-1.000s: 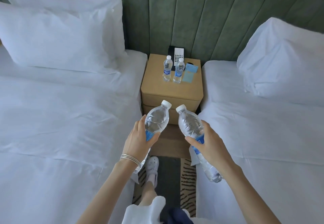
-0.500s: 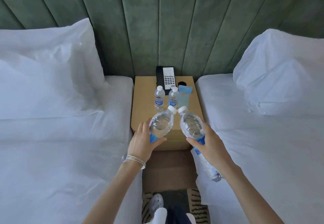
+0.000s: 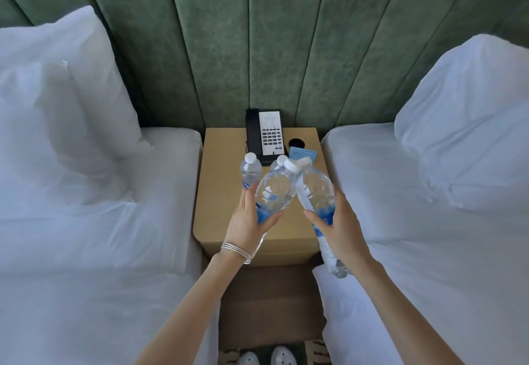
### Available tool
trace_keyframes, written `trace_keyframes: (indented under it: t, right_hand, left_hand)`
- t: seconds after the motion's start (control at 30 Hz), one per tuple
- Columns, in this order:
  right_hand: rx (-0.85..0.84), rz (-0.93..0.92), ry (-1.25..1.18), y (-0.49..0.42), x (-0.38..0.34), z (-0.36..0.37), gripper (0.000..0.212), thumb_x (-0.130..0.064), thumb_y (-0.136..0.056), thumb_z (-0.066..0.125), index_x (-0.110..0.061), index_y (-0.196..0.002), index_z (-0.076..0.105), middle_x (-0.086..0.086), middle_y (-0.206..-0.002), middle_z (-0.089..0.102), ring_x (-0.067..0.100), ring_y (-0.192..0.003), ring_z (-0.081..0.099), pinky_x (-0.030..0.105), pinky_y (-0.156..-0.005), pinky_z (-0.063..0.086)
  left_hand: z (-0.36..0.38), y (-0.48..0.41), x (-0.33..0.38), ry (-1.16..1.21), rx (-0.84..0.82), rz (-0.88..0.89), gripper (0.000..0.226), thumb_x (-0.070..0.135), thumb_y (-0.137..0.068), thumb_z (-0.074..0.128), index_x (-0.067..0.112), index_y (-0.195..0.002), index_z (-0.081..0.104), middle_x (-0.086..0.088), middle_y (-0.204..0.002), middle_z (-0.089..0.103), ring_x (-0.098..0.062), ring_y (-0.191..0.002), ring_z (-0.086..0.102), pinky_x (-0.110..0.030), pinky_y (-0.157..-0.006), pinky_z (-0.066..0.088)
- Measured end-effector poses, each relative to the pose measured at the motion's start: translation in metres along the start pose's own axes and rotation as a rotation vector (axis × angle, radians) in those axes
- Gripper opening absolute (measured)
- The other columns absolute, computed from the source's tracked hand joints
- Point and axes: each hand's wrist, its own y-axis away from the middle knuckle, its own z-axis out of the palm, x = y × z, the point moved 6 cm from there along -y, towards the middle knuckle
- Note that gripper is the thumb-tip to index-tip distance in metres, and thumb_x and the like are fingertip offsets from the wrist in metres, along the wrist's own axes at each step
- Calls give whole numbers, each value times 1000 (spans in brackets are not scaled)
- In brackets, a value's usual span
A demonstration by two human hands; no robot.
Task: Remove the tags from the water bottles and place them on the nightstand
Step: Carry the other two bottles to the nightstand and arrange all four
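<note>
since a second ago, bottles carried forward from over floor gap to above nightstand (image 3: 223,193); left hand (image 3: 249,221) wrapped round left bottle (image 3: 274,190), right hand (image 3: 340,230) round right bottle (image 3: 315,190); caps nearly touching; small bottle (image 3: 251,171) already standing by phone (image 3: 264,133); set-down likely next; tags not discernible

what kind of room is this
Probably a hotel twin room: a left bed and right bed in white linen flank a nightstand holding a corded phone and small water bottles.
</note>
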Motion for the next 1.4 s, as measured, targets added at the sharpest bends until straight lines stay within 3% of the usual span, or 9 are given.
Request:
trace_keyframes:
  t: [0.23, 0.47, 0.57, 0.67, 0.9, 1.07, 1.23, 1.3, 1.4]
  right_hand:
    - [133, -112, -37, -41, 95, 48, 83, -65, -69, 58, -21, -136, 36, -12, -121, 52, 6, -111, 52, 22, -87, 46]
    - [299, -211, -125, -74, 184, 94, 76, -51, -73, 64, -15, -136, 39, -11, -120, 53, -3, -107, 51, 0, -80, 38]
    - [394, -266, -115, -82, 209, 107, 72, -40, -75, 70, -14, -134, 40, -19, -114, 50, -9, -104, 46, -4, -78, 33]
    - [474, -345, -150, -88, 220, 114, 75, -45, -75, 72, -12, -134, 39, -22, -115, 49, -10, -104, 46, -5, -78, 33]
    - [594, -434, -158, -111, 239, 127, 88, -61, -74, 58, -11, -140, 29, 6, -129, 54, 22, -108, 60, 36, -85, 52]
    - [728, -467, -288, -111, 246, 120, 82, -41, -76, 58, 1, -139, 27, 1, -124, 48, -16, -106, 47, 1, -83, 36]
    - [602, -383, -170, -109, 256, 123, 90, -45, -80, 64, -19, -147, 11, -5, -141, 43, 14, -120, 51, 31, -92, 47]
    - [529, -333, -57, -101, 263, 130, 92, -38, -83, 65, -21, -148, 3, -13, -138, 39, 17, -120, 51, 17, -85, 42]
    - [455, -333, 12, -90, 274, 141, 90, -31, -85, 65, -17, -149, 3, 2, -141, 44, 24, -118, 52, 1, -76, 35]
  left_hand:
    - [89, -25, -70, 138, 131, 50, 87, 54, -74, 65, 2, -138, 34, -1, -125, 46, -7, -113, 44, -10, -86, 35]
    - [169, -45, -133, 257, 239, 170, 78, 51, -78, 59, 8, -138, 33, 10, -127, 44, 5, -115, 40, 0, -90, 33]
    - [190, -53, -147, 314, 272, 236, 68, 51, -77, 60, 29, -134, 30, 22, -124, 40, 7, -113, 44, -7, -91, 37]
    - [202, -59, -159, 355, 331, 279, 64, 54, -76, 61, 38, -131, 30, 11, -122, 48, -8, -112, 53, -20, -90, 45]
    - [214, -64, -172, 427, 455, 347, 70, 43, -77, 58, 8, -134, 34, 1, -121, 45, 0, -111, 47, -9, -90, 37]
    - [212, -63, -169, 451, 445, 387, 72, 43, -76, 58, 11, -136, 33, 2, -123, 45, 7, -110, 46, -10, -88, 41]
    - [210, -58, -168, 438, 457, 356, 75, 41, -75, 60, 14, -139, 31, 4, -125, 43, -3, -114, 48, -24, -91, 46]
    - [212, -56, -170, 388, 450, 380, 79, 36, -78, 63, 12, -143, 25, 7, -131, 40, 5, -121, 41, -12, -95, 38]
    - [217, -52, -183, 302, 401, 340, 78, 34, -79, 65, 19, -144, 23, 16, -133, 39, 1, -124, 41, -9, -94, 35]
